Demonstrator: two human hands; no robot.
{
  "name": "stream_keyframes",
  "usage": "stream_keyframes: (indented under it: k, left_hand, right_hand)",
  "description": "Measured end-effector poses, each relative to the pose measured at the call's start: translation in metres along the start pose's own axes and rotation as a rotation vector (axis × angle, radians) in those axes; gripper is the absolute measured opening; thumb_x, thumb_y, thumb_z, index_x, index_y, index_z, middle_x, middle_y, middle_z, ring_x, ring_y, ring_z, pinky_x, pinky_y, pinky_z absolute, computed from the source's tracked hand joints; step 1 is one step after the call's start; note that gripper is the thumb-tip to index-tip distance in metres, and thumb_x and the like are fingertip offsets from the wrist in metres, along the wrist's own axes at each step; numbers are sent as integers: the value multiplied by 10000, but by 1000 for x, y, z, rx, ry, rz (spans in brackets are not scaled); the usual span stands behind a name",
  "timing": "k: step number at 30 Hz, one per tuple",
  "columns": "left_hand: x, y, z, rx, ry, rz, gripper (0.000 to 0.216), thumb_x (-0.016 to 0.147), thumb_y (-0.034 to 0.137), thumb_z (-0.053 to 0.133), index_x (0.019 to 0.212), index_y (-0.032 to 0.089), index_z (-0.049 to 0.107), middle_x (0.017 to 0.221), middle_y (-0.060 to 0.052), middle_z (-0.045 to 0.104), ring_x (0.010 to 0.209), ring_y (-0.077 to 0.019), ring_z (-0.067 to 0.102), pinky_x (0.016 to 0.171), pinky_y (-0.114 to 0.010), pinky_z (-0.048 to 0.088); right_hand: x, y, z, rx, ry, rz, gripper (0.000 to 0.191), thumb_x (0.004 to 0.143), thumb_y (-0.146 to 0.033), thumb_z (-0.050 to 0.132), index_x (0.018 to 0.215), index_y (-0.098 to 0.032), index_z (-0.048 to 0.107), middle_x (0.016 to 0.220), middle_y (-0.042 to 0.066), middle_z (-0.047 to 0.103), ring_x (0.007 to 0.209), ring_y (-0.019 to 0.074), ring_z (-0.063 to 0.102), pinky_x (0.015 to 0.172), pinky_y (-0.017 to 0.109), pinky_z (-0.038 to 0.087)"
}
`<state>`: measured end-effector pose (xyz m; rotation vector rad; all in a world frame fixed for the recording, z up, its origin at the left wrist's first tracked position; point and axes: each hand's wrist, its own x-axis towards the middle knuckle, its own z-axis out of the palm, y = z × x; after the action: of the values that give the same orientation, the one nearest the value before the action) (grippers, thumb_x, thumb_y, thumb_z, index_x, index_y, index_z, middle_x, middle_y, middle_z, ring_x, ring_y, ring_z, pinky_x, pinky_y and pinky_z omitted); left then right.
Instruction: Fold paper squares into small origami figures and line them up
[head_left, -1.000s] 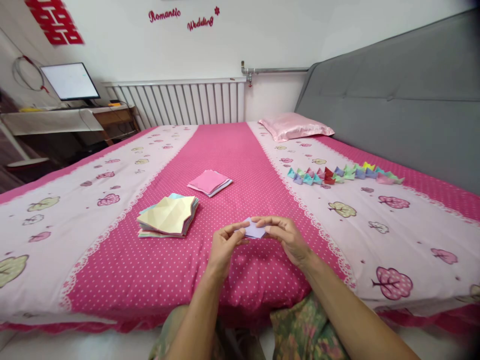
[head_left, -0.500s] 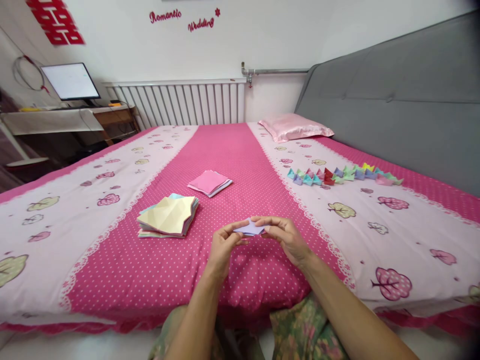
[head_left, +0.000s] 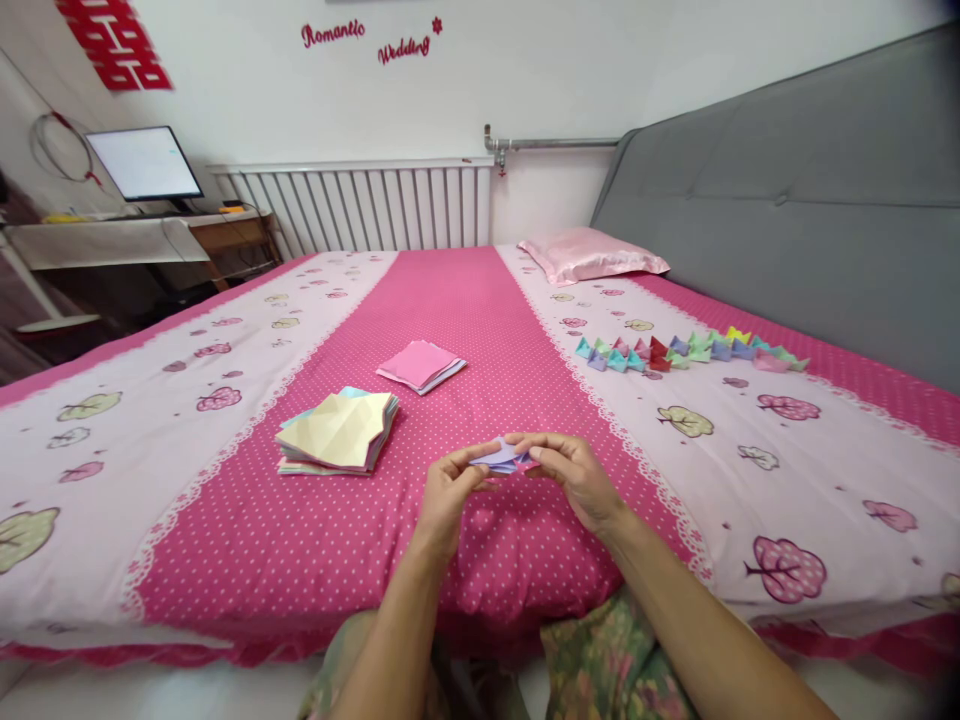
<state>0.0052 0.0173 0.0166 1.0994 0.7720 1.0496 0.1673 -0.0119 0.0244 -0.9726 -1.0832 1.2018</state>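
Head view, looking forward and down. Left hand (head_left: 448,492) and right hand (head_left: 574,475) side by side over the near edge of the bed (head_left: 480,300), fingertips almost meeting.

Both closed in a pinch on one small lavender folded paper (head_left: 501,458): left thumb and forefinger on its left end, right fingers on its right end. Paper lying nearly flat between them, just clear of the dotted pink bedspread.

Ahead and to the left of the left hand, near: stack of creased sheets (head_left: 337,432), pale yellow on top, other colours showing at the edges. Farther ahead of both hands, beyond that stack: pink paper stack (head_left: 420,364), flat on the bed.

Ahead and well to the right of the right hand: row of folded paper pieces (head_left: 686,350) in many colours, on the pale tree-printed band of the bedspread.

Far beyond the hands: pink pillow (head_left: 589,255) beside the grey headboard (head_left: 787,200), white radiator (head_left: 360,205) along the wall. Far off to the left: lit monitor (head_left: 144,163) on a surface (head_left: 105,240).

Below the hands: bare forearms and floral-patterned clothing.
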Motion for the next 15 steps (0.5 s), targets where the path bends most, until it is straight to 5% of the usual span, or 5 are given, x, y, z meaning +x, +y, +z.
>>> stream_keyframes:
  k: [15]
  left_hand:
    - [0, -2, -1, 10, 10, 30, 278, 670, 230, 633, 920, 123, 691, 860, -107, 704, 748, -169, 642, 617, -214, 470]
  right_hand:
    - [0, 2, 0, -55, -12, -40, 152, 741, -283, 594, 810, -195, 697, 1011, 79, 661, 870, 188, 599, 643, 258, 465]
